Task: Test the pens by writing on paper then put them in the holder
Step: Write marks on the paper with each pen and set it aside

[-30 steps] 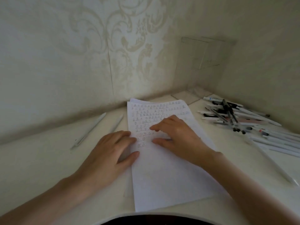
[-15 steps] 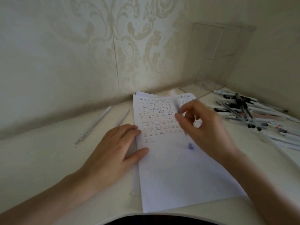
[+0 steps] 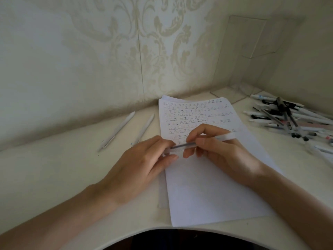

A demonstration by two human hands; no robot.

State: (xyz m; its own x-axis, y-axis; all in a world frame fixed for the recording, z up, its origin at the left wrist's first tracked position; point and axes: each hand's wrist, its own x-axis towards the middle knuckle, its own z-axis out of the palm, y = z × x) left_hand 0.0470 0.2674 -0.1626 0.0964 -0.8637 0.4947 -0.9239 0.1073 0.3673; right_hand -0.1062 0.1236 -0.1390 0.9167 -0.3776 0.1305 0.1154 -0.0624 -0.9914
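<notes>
A white sheet of paper lies on the desk, its upper half filled with rows of written marks. Over its middle, both hands hold one clear pen lying roughly level. My right hand grips the pen's barrel from the right. My left hand pinches the pen's left end with thumb and fingertips. The pen's tip is hidden by my left fingers. A clear holder stands in the back right corner against the wall.
Two white pens lie on the desk left of the paper. A pile of several pens is at the right edge. Patterned walls close in behind and to the right. The desk's curved front edge is near me.
My right hand picked a pen up off the paper and turned it level. My left hand left the paper's edge and took the pen's left end.
</notes>
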